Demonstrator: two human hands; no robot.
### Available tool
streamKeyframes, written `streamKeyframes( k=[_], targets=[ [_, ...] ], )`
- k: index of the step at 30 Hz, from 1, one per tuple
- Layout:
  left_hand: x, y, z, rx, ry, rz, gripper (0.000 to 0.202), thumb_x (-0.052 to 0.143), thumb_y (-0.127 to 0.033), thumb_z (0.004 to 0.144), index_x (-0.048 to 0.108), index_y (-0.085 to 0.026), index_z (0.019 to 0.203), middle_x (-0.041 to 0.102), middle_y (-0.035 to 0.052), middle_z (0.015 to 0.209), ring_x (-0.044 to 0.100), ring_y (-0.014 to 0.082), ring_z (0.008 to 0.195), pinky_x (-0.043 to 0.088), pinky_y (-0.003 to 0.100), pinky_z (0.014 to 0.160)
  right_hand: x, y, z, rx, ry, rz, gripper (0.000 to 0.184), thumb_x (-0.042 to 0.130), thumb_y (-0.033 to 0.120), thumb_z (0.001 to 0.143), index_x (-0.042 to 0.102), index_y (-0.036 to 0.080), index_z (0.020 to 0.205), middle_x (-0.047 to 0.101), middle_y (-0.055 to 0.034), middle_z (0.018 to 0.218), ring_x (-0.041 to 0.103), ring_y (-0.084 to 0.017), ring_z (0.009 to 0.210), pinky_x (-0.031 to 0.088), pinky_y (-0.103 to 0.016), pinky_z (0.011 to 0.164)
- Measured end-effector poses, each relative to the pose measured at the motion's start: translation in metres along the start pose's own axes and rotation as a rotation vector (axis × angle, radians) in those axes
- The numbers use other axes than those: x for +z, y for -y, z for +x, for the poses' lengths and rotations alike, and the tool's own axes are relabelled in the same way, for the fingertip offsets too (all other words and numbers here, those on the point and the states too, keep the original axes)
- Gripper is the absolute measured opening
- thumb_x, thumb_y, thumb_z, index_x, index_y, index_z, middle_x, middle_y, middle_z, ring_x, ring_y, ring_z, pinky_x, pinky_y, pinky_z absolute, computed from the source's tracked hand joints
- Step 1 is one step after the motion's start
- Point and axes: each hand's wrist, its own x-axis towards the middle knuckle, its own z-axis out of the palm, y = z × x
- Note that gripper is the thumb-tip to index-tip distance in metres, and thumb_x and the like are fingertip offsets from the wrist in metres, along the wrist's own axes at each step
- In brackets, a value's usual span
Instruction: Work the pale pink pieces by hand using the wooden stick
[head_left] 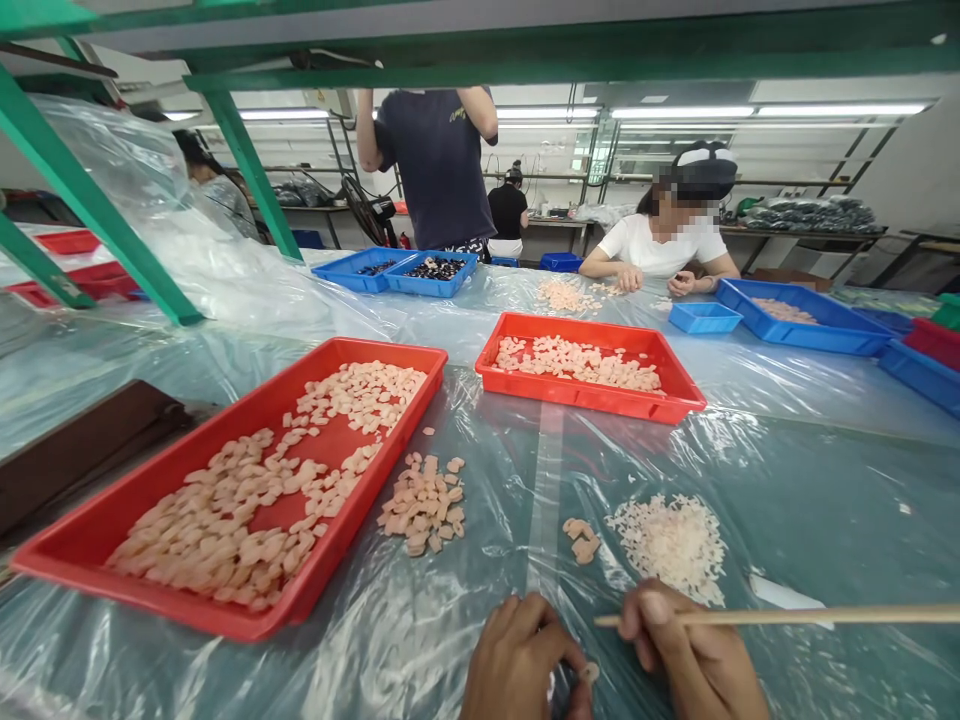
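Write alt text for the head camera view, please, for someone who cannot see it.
Two bare hands at the bottom edge: the left hand pinches a small pale piece, the right hand holds a thin wooden stick. Ahead, red trays and loose piles of pale pieces sit on a plastic-covered table.

Bright, even light comes from ceiling tubes (679,112) far beyond the hands. The plastic sheet (787,500) shows soft glare. Edges bend strongly; one face is blurred.

Bare sheeting (787,470) between tray (97,545), piles (671,545)
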Motion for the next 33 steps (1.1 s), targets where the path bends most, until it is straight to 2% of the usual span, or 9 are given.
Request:
streamKeyframes(
  k=[3,6,10,16,21,25,28,31,33],
  targets=[
    [0.000,0.004,-0.002,0.050,-0.065,-0.054,0.020,0.057,-0.004,0.064,0.068,-0.018,0.073,0.064,0.0029,0.071,0.062,0.0174,0.067,0.046,0.024,0.061,-0.008,0.004,0.010,0.102,0.138,0.076,0.028,0.045,0.037,0.092,0.058,0.022,0.073,0.054,0.0015,0.064,0.055,-0.015,0.056,0.038,-0.021,0.046],
    [0.001,0.008,-0.002,0.125,-0.149,-0.053,0.020,0.053,-0.004,0.071,0.067,-0.018,0.078,0.065,0.0032,0.074,0.063,0.0172,0.069,0.048,0.025,0.062,-0.012,0.007,0.016,0.012,0.295,0.018,0.010,0.048,0.020,0.086,0.055,0.024,0.081,0.058,0.0014,0.072,0.055,-0.014,0.061,0.041,-0.020,0.052],
    [-0.001,0.011,0.001,0.238,-0.233,-0.016,0.019,0.052,-0.005,0.079,0.065,-0.017,0.086,0.067,0.0060,0.080,0.065,0.0186,0.074,0.050,0.026,0.067,-0.010,0.008,0.016,-0.140,0.381,-0.079,0.021,0.048,0.007,0.077,0.052,0.024,0.088,0.060,0.0008,0.082,0.058,-0.015,0.070,0.045,-0.023,0.065],
    [-0.009,0.006,0.008,0.293,-0.205,-0.115,0.021,0.054,-0.008,0.082,0.068,-0.018,0.093,0.070,0.0056,0.085,0.067,0.0168,0.078,0.052,0.022,0.071,-0.009,0.006,0.021,-0.239,0.280,-0.126,0.010,0.045,0.015,0.081,0.048,0.023,0.077,0.056,0.0022,0.070,0.056,-0.013,0.062,0.044,-0.020,0.059],
    [-0.017,0.004,0.009,0.178,-0.303,-0.042,0.017,0.054,-0.017,0.085,0.069,-0.019,0.092,0.070,0.0065,0.091,0.066,0.0202,0.085,0.052,0.028,0.076,-0.031,-0.007,0.029,-0.171,0.063,-0.235,0.009,0.041,0.021,0.087,0.044,0.024,0.079,0.053,0.0007,0.071,0.052,-0.016,0.062,0.044,-0.023,0.059],
    [-0.042,0.007,0.016,-0.031,-0.212,0.206,0.026,0.046,-0.009,0.087,0.070,-0.017,0.095,0.068,0.0088,0.098,0.064,0.0207,0.093,0.050,0.030,0.082,-0.044,-0.022,0.032,-0.084,-0.087,-0.352,0.009,0.044,0.029,0.084,0.041,0.025,0.076,0.052,0.0004,0.065,0.051,-0.019,0.055,0.041,-0.027,0.053],
    [-0.067,0.015,0.027,-0.116,-0.139,0.378,0.037,0.043,0.002,0.081,0.070,-0.013,0.101,0.065,0.0142,0.107,0.060,0.0268,0.103,0.046,0.040,0.089,-0.046,-0.023,0.034,-0.016,-0.171,-0.409,0.015,0.044,0.038,0.085,0.046,0.024,0.078,0.057,-0.0041,0.068,0.057,-0.025,0.058,0.041,-0.031,0.053],
    [-0.086,0.025,0.038,-0.127,-0.073,0.431,0.040,0.043,0.010,0.073,0.074,-0.012,0.087,0.065,0.0172,0.105,0.059,0.0334,0.101,0.045,0.048,0.087,-0.044,-0.018,0.034,0.007,-0.201,-0.413,0.022,0.042,0.044,0.087,0.049,0.024,0.080,0.059,-0.0053,0.072,0.059,-0.025,0.060,0.041,-0.031,0.054],
    [-0.092,0.031,0.044,-0.122,-0.041,0.438,0.037,0.043,0.007,0.075,0.074,-0.014,0.076,0.066,0.0168,0.101,0.059,0.0351,0.099,0.045,0.051,0.084,-0.041,-0.014,0.032,0.001,-0.189,-0.397,0.022,0.041,0.044,0.088,0.048,0.025,0.080,0.059,-0.0036,0.073,0.058,-0.022,0.058,0.040,-0.028,0.052]
  ],
)
